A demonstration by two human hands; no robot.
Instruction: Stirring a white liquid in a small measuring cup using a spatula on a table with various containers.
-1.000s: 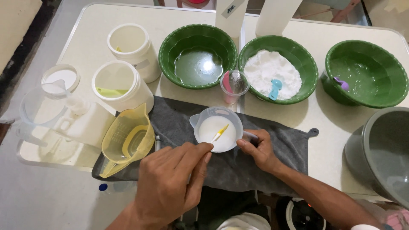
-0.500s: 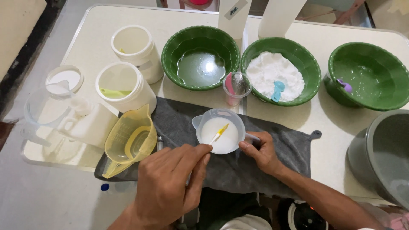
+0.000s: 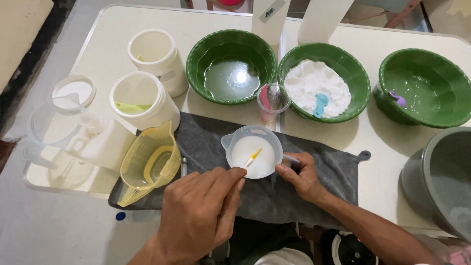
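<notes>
1. My left hand sits at about six o'clock on the table, thumb and forefinger pressed together on the end of a thin yellow stick whose far end dips into white liquid.
2. That liquid fills a small clear measuring cup, standing upright on the grey cloth near the table's middle.
3. My right hand is at the cup's four o'clock, fingers pinched round its handle to steady it.
4. I judge the step in hand to be stirring the white mix in the cup.
5. The next move, as I read it, calls for small circles with the stick, keeping the cup flat on the cloth so nothing slops over the spout at its ten o'clock.
6. At the cup's twelve o'clock stands a small clear tumbler with a pink scoop in it; beyond are a green bowl of clear liquid and a green bowl of white powder with a blue scoop.
7. A yellow jug lies tilted at the cup's nine o'clock.
</notes>
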